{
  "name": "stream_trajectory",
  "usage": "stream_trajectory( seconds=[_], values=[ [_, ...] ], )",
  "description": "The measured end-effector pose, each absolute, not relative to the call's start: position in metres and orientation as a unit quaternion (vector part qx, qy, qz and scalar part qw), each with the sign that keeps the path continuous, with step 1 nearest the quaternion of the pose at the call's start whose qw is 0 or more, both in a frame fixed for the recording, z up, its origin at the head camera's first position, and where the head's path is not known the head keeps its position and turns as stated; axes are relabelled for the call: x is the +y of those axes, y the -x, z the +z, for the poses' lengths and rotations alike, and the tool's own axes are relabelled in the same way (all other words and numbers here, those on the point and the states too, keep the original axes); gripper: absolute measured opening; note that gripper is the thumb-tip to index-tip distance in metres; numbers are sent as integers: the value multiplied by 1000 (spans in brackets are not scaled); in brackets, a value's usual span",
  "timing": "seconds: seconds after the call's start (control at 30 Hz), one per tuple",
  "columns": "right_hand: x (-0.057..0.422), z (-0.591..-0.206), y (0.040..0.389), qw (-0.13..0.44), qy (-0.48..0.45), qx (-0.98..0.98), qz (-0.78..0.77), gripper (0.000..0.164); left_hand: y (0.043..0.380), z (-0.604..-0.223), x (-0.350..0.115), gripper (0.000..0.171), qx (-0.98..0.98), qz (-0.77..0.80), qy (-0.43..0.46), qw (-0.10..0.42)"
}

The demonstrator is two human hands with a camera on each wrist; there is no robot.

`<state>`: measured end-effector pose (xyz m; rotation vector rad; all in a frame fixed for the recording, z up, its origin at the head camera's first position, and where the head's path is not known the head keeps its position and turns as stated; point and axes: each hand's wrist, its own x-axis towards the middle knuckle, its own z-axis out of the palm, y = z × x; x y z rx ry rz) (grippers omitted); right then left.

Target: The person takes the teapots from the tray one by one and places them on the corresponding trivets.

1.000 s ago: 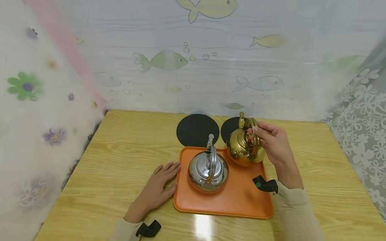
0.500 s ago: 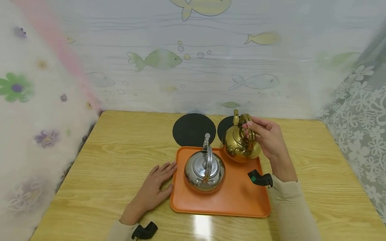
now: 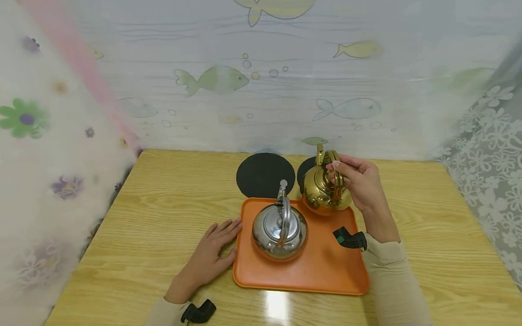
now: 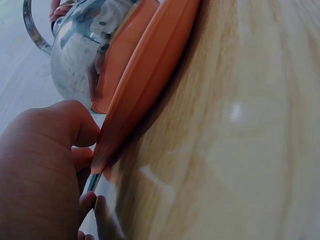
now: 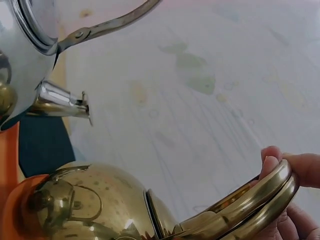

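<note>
My right hand [image 3: 365,188] grips the looped handle [image 5: 265,197] of a gold kettle [image 3: 320,192]. This kettle is over the back right part of an orange tray [image 3: 301,276], its spout pointing away, and partly covers a black disc behind. A shadow lies on the tray in front of it; how high its base is I cannot tell. On the tray's left half stands a silver kettle [image 3: 274,232], handle upright, spout to the back. My left hand [image 3: 210,256] lies flat at the tray's left edge, fingers extended, and fingertips touch the rim [image 4: 127,95] in the left wrist view.
Two black round discs lie on the wooden table behind the tray: a fully outlined left disc [image 3: 265,175] and a mostly hidden right disc [image 3: 303,171]. A fish-patterned curtain [image 3: 224,111] hangs along the back edge. Flowered cloth [image 3: 67,189] borders the left side, white lace [image 3: 509,183] the right.
The gold kettle has moved a little away from me and slightly left, along with my right hand. The left hand, tray and silver kettle keep their places; the head view shifted slightly.
</note>
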<state>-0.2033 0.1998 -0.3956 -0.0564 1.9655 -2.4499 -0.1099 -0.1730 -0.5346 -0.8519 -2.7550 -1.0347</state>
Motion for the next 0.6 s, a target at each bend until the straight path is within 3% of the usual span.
stream_trajectory(
  seconds=[0.37,0.6],
  values=[
    [198,-397,209,-23,8,622,-783,29,111,-538,-172,57,-897,-340,279,43],
    [195,-398,213,-42,3,618,-785,31,111,-537,-172,58,-897,-345,276,36]
  ],
)
